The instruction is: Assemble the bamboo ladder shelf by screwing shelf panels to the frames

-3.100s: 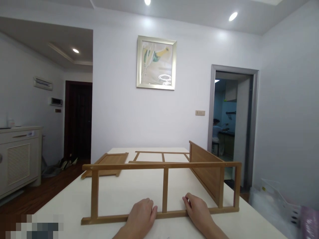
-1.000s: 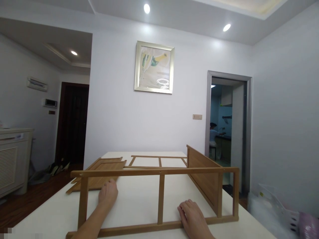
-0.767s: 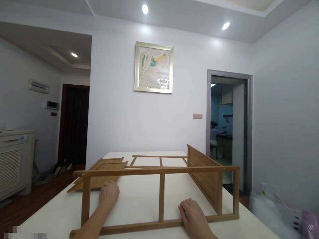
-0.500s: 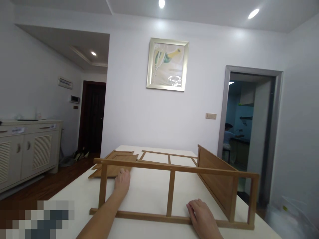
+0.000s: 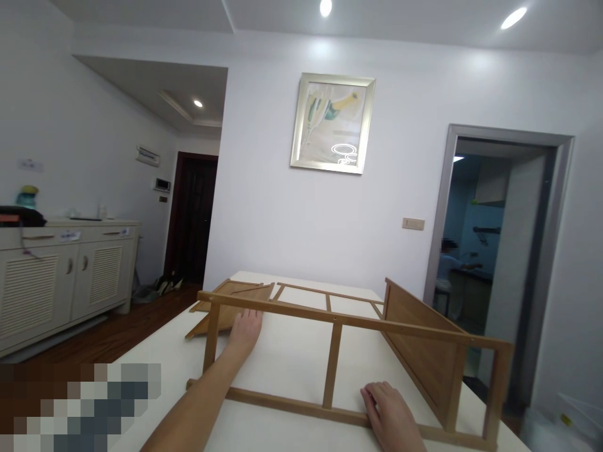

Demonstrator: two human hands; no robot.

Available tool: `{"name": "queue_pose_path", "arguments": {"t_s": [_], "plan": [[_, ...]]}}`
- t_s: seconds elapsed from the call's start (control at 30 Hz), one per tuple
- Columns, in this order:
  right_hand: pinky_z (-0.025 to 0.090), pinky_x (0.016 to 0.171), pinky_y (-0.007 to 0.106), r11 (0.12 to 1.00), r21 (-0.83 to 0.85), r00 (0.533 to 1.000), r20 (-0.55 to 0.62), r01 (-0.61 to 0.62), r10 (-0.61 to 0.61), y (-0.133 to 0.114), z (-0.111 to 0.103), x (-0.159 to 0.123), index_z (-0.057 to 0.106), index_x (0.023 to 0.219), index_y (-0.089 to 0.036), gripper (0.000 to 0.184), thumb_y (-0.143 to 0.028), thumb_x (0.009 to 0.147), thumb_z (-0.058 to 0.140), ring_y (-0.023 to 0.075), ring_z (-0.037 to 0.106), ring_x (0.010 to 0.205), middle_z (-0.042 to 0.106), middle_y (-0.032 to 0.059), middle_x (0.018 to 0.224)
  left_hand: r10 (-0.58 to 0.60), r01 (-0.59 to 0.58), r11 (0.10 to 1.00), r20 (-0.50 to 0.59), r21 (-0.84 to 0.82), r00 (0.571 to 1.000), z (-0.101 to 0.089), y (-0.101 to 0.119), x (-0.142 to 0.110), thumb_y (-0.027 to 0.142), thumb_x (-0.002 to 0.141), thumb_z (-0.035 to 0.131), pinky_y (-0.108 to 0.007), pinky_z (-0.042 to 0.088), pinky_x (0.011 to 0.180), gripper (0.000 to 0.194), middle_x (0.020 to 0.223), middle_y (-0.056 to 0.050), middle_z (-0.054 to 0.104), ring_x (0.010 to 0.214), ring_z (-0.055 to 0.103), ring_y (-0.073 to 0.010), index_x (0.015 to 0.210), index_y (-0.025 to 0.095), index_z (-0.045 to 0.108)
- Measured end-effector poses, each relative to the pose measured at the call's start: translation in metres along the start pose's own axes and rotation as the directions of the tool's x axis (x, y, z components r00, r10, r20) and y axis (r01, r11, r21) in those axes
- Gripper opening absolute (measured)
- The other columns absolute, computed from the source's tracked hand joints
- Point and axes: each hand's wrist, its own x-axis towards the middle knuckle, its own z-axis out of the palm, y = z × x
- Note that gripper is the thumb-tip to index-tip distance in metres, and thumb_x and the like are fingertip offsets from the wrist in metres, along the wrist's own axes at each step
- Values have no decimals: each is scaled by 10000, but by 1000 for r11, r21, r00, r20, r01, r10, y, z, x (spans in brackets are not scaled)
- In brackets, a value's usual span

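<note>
My left hand point(image 5: 247, 328) reaches over the lower rail of an upright wooden frame point(image 5: 332, 364), its fingers closed at the near right edge of a flat wooden panel point(image 5: 221, 319). The fingertips are partly hidden behind the frame's upper rail. The panel looks slightly tilted, overlapping another wooden piece at the table's left side. My right hand point(image 5: 391, 411) lies over the frame's lower rail with curled fingers, seemingly holding it. At the frame's right end, a long wooden board point(image 5: 421, 345) stands on edge and runs away from me.
Another slatted wooden frame point(image 5: 327, 301) lies at the back of the white table point(image 5: 292, 351). A white cabinet point(image 5: 101, 263) stands left, and a doorway point(image 5: 440, 207) opens at right with a person point(image 5: 447, 260) beyond. Clear plastic wrapping point(image 5: 551, 433) is at lower right.
The view has swung a little left. My left hand has drawn the panel slightly, and its right edge now sits more tilted. My right hand stays at the lower rail.
</note>
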Motion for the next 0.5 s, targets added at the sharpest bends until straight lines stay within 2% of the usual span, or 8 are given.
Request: {"name": "queue_pose_path", "arguments": {"t_s": [0.1,0.3,0.5], "plan": [[376,711,325,1000,-4,1000,-8,-4,4,-2,-1,0,586,752,-210,322,-327,985,397,218,582,745,639,58,766,23,-24,998,-22,-51,999,-2,1,5,-11,860,403,-382,456,855,328,928,-133,679,946,609,-254,973,131,676],[362,700,315,999,-42,999,-48,3,-5,-3,0,0,576,738,-209,292,-294,974,427,208,576,730,639,50,758,5,-20,988,-98,-155,995,-11,14,26,-15,857,366,-393,464,889,369,984,-135,684,967,627,-255,1020,117,670],[359,689,306,997,-78,996,-85,22,-28,-2,2,-1,580,745,-212,255,-253,961,450,202,580,726,643,42,761,-26,-22,957,-161,-288,987,-33,38,41,125,931,354,-391,482,841,297,962,-109,657,924,609,-253,915,157,648]]}}
